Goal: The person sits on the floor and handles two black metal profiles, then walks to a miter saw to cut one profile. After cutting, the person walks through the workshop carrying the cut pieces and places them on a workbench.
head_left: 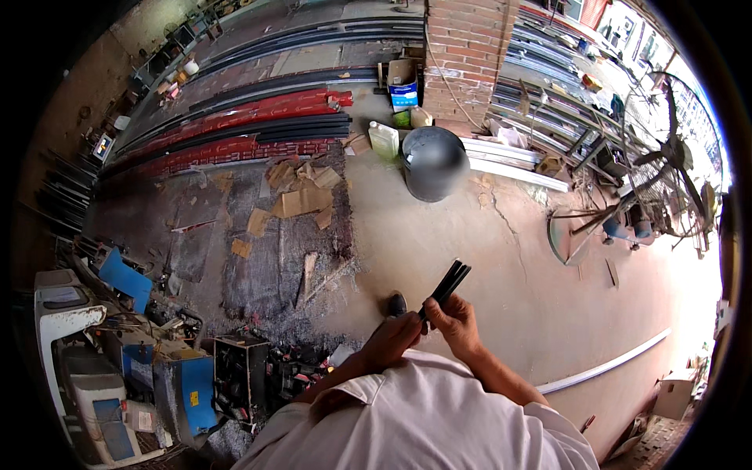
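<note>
Left hand (395, 335) and right hand (454, 321) both closed on black strips (446, 286) | above shoe (397, 304) | keep ends flush, grip firm.

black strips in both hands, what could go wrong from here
The black strips are pinched only at their lower ends by the left hand and right hand, so the fanned free ends might slip and drop onto the concrete floor. The cardboard scraps and debris lying ahead could trip a step forward.
</note>
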Tool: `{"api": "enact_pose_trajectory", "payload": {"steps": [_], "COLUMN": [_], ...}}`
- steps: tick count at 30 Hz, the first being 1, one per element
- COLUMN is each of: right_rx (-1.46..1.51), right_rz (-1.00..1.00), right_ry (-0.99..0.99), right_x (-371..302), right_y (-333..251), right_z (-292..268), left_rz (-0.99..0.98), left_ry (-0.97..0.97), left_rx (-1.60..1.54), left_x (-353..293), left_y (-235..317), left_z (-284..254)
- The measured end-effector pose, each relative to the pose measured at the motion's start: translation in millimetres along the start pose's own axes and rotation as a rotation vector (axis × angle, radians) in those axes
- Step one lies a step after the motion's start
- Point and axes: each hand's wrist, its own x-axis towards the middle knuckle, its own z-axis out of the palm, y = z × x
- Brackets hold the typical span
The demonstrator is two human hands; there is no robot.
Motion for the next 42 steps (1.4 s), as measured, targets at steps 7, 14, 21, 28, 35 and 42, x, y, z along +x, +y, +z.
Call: {"api": "enact_pose_trajectory", "payload": {"steps": [7,14,21,28,35,42], "right_rx": [0.024,-0.144,-0.238,-0.158,-0.177,-0.179], "right_rz": [-0.018,0.097,0.134,0.219,0.186,0.111], "right_ry": [0.068,-0.048,-0.289,-0.538,-0.429,-0.253], "right_x": [178.0,347.6,549.7,721.6,873.7,1037.9], "right_y": [-66.5,-94.1,-129.8,-217.5,-222.7,-230.4], "right_z": [19.0,20.9,28.6,70.7,112.3,167.3], "left_rz": [0.061,-0.022,0.015,0.053,0.021,0.116], "left_ry": [0.073,0.208,0.368,0.526,0.550,0.419], "left_rx": [0.262,0.233,0.027,-0.039,-0.114,0.086], "left_x": [109.9,199.9,313.2,408.7,496.8,585.4], "left_y": [115.9,172.3,214.6,302.9,341.0,411.3], "left_z": [-116.5,-206.0,-312.0,-415.6,-543.3,-715.7]}}
